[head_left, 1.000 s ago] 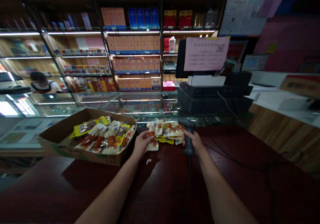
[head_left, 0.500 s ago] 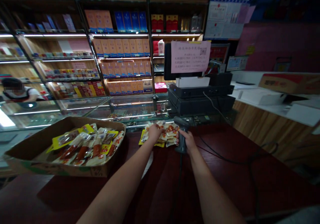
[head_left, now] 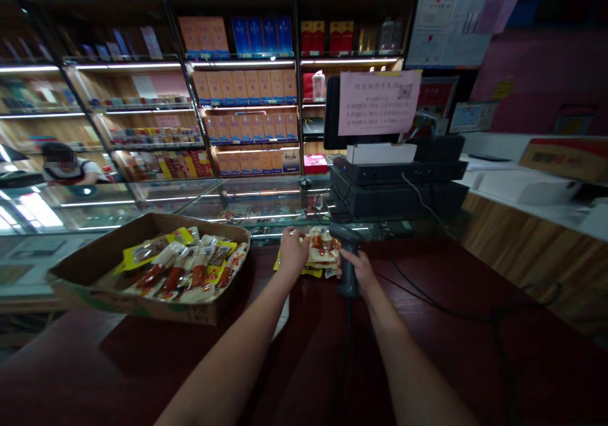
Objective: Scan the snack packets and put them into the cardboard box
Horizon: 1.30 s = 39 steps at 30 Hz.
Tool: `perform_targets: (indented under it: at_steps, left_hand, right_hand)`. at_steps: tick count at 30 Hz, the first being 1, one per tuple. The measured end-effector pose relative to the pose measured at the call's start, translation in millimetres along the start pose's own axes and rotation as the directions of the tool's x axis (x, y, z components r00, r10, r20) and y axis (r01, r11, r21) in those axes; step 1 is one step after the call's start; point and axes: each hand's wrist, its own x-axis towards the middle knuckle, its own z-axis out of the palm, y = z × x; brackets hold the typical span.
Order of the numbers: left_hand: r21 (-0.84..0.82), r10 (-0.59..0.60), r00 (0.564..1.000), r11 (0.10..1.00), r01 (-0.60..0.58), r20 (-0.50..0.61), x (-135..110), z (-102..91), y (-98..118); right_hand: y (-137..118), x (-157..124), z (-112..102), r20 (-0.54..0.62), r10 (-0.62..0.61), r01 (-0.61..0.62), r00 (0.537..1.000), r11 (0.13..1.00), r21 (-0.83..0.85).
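My right hand [head_left: 360, 270] is wrapped round the grip of a dark barcode scanner [head_left: 349, 255], whose head leans left over a stack of sealed snack packets [head_left: 327, 245]. Clear and pale wrappers with reddish-brown meat inside show on top of the stack, with yellow ones below. At the stack's left side, my left hand [head_left: 294, 252] has its fingers curled on the packets; its fingertips are partly hidden. To the left stands an open cardboard box [head_left: 209, 312] holding several more packets, some with sausages [head_left: 175, 276] showing through the wrapper.
The scanner's cable hangs toward me over the dark red counter [head_left: 313, 363]. Black cords [head_left: 437, 302] lie at the right. Behind are a glass display case [head_left: 256, 188], a monitor with a pink notice [head_left: 377, 103] and lit shelves. A person [head_left: 71, 166] sits at the far left.
The view has turned slightly left, so the scene sits further right. My left hand has shifted to the left side of the packet stack, uncovering more of its top. The right hand keeps the scanner.
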Motion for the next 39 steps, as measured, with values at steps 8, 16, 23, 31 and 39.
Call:
perform_targets:
  at_steps: [8,16,23,31,39]
  left_hand:
    - [0.373,-0.188,0.981,0.914,0.157,0.047,-14.2,-117.6,-84.5]
    - [0.675,-0.525,0.842,0.666,0.317,0.123,-29.9,-182.8,-142.2]
    - [0.670,-0.510,0.844,0.687,0.281,0.169,-30.0,-166.5,-139.2]
    - [0.643,-0.391,0.897,0.746,0.176,0.207,-34.8,-162.6,-136.2]
    - [0.594,-0.371,0.924,0.766,0.245,0.097,-31.8,-166.1,-134.0]
  right_hand:
    - [18.8,-13.7,26.7,0.192,0.123,-0.113,0.974,0.992,-0.063]
    - [26.9,-21.5,36.5,0.288,0.160,-0.122,0.944,0.982,-0.145]
    - [29.8,-21.2,35.9,0.297,0.173,-0.125,0.939,0.977,-0.174]
    - [32.0,-20.3,34.9,0.287,0.183,-0.134,0.940,0.974,-0.183]
    - [31.6,-20.8,35.2,0.287,0.180,-0.132,0.941,0.975,-0.180]
